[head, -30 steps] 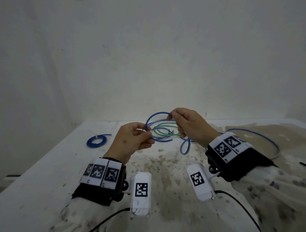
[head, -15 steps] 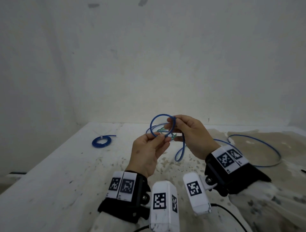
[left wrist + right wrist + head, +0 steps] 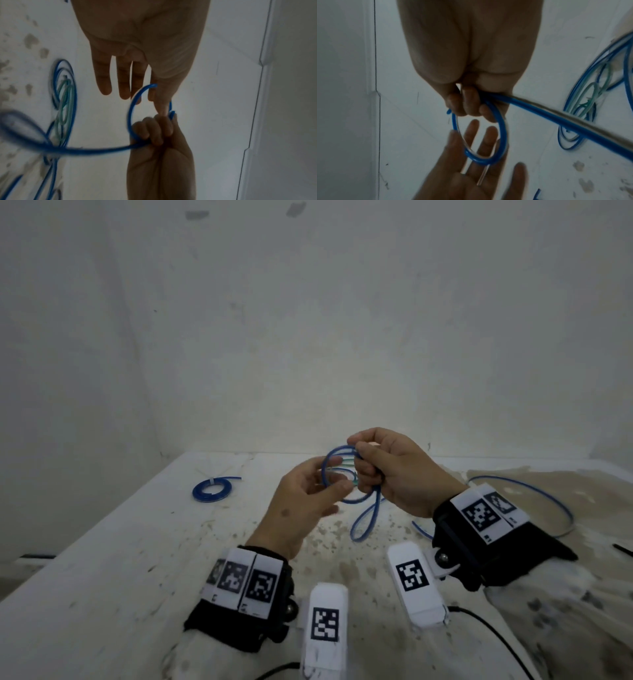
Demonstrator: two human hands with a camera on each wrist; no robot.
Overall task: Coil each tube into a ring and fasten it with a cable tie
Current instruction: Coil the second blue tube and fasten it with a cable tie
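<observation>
A blue tube (image 3: pixel 324 474) is bent into a small ring in the air above the table, with a slack loop (image 3: pixel 363 525) hanging under it. My right hand (image 3: pixel 394 470) grips the ring where its turns cross, fingers curled round it (image 3: pixel 503 129). My left hand (image 3: pixel 301 501) is open just left of the ring, its straight fingers (image 3: pixel 102 81) behind the loop (image 3: pixel 130 108). In the right wrist view a thin pale strip (image 3: pixel 482 175) lies across the left palm; what it is I cannot tell.
A finished blue coil (image 3: pixel 209 491) with a white tie lies at the far left of the stained white table (image 3: pixel 137 559). Loose green and blue tubes (image 3: pixel 65 94) lie under the hands. The tube's long tail (image 3: pixel 548 501) curves off to the right. A thin black item (image 3: pixel 621 549) lies at the right edge.
My left hand has let go of the tube and opened its fingers. The right hand has closed round the crossing and now holds the ring alone, slightly higher.
</observation>
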